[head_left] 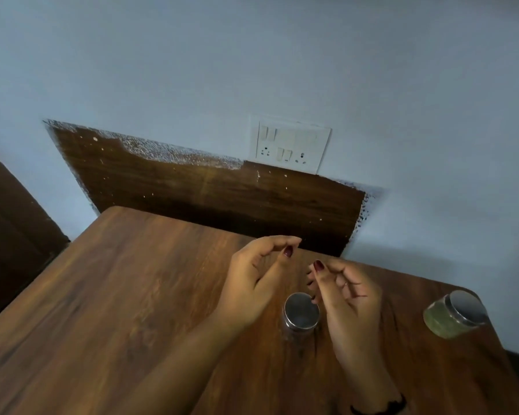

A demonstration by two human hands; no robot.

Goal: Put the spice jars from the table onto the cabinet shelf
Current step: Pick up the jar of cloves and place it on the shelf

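Note:
Two spice jars with steel lids stand on the wooden table. The dark-filled jar stands between my hands. The green-filled jar stands near the table's right edge. My left hand hovers just left of the dark jar, fingers curved and apart, holding nothing. My right hand hovers just right of it, fingers loosely curled, fingertips near the lid, empty. No cabinet shelf is in view.
A pale wall rises behind the table, with a dark wood panel and a white switch-and-socket plate. A dark wooden piece stands at the left. The table's right edge runs close to the green jar.

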